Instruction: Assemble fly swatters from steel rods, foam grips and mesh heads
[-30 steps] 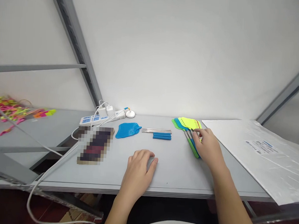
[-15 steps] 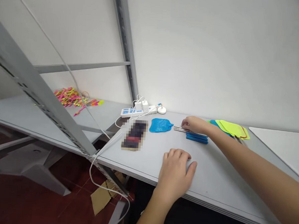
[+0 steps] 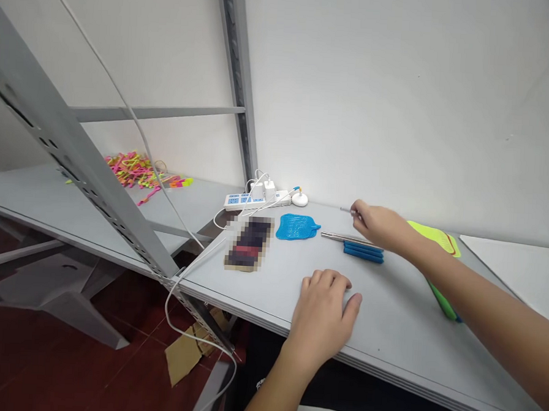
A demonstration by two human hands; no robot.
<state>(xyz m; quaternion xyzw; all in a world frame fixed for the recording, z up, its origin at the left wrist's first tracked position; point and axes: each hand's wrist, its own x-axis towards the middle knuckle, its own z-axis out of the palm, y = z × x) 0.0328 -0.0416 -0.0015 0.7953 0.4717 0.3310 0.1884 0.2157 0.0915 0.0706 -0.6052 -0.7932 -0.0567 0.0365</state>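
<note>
My left hand [image 3: 322,306] lies palm down on the shelf near its front edge, fingers loosely spread, holding nothing. Farther back, my right hand [image 3: 375,223] is closed around a thin metal rod [image 3: 345,210], whose tip sticks out to the left; its other end is hidden. Below that hand, several metal rods [image 3: 340,237] lie beside stacked blue foam-like handles [image 3: 363,252]. A blue fly swatter head [image 3: 296,227] lies flat to their left. Yellow-green swatter heads [image 3: 432,235] and a green handle [image 3: 443,302] show partly behind my right forearm.
A white power strip [image 3: 233,201] with plugs and a white round device [image 3: 299,199] stand by the wall. A blurred-out, phone-shaped object [image 3: 249,244] lies at the left. A white cable [image 3: 169,322] hangs over the edge beside a metal post [image 3: 117,222]. Colourful strips [image 3: 136,170] lie beyond.
My right hand has lifted off the rods and moved slightly right and up with a thin metal rod in it. A green handle now shows below my right forearm. My left hand stays put.
</note>
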